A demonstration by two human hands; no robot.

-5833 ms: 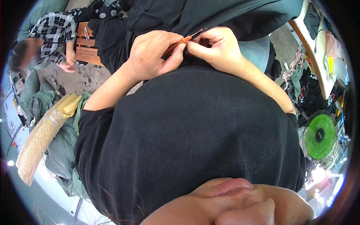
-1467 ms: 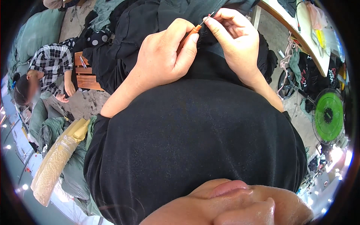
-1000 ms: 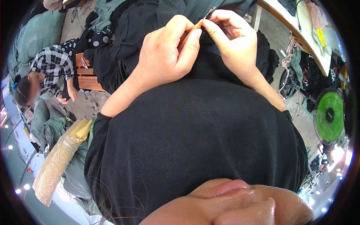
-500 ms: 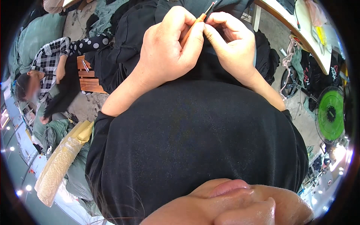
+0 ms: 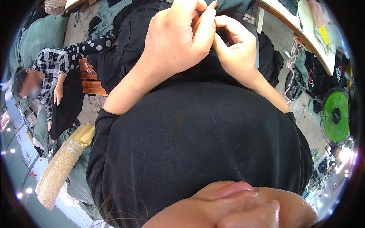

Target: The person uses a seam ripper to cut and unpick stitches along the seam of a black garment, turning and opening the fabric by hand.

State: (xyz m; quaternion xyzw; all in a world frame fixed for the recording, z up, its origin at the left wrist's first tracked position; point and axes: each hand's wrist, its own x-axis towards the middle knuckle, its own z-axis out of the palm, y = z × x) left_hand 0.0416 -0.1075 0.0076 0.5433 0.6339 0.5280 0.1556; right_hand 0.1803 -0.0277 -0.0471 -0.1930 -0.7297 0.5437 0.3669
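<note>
My left hand [image 5: 178,40] is closed round a seam ripper with an orange handle [image 5: 214,5]; only its front end shows past my fingers, at the top edge of the view. Close beside it, my right hand [image 5: 237,47] has its thumb and fingers curled together in a pinch. They meet over dark cloth, but my fingers hide exactly what lies between them. Under both hands a black garment [image 5: 135,40] spreads in folds across my lap.
At the left a person [image 5: 51,62] in a checked shirt handles black cloth [image 5: 70,108]. A wooden stool [image 5: 93,85] and a plastic-wrapped roll [image 5: 62,167] are on that side. A pale table [image 5: 323,57] and a green fan [image 5: 335,116] stand right.
My left hand has moved up and slightly right with the seam ripper, whose tip has shifted toward the top edge. My right hand has barely moved. The other person's cloth now hangs lower.
</note>
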